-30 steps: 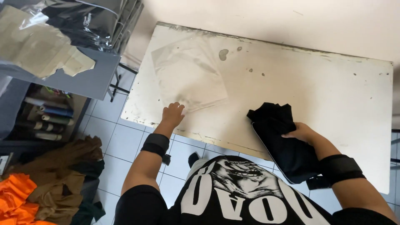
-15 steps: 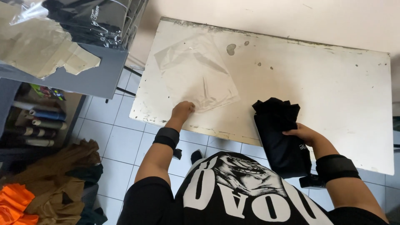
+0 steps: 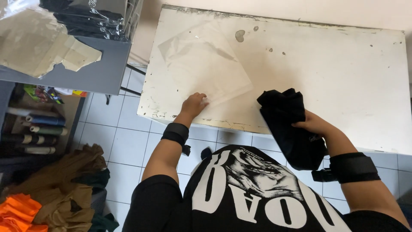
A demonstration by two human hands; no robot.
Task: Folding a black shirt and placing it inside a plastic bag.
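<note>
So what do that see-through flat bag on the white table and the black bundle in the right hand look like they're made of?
The clear flat bag looks like thin glossy plastic film: transparent, creased, faintly shiny. The folded black bundle looks like soft matte knit fabric, probably cotton: it droops and folds limply.

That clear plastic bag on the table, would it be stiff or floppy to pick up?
Probably floppy: the bag is thin, see-through and wrinkled, lying flat on the table. Likely very light and a bit slippery, so it may slide when pushed; the left hand presses its near edge.
</note>
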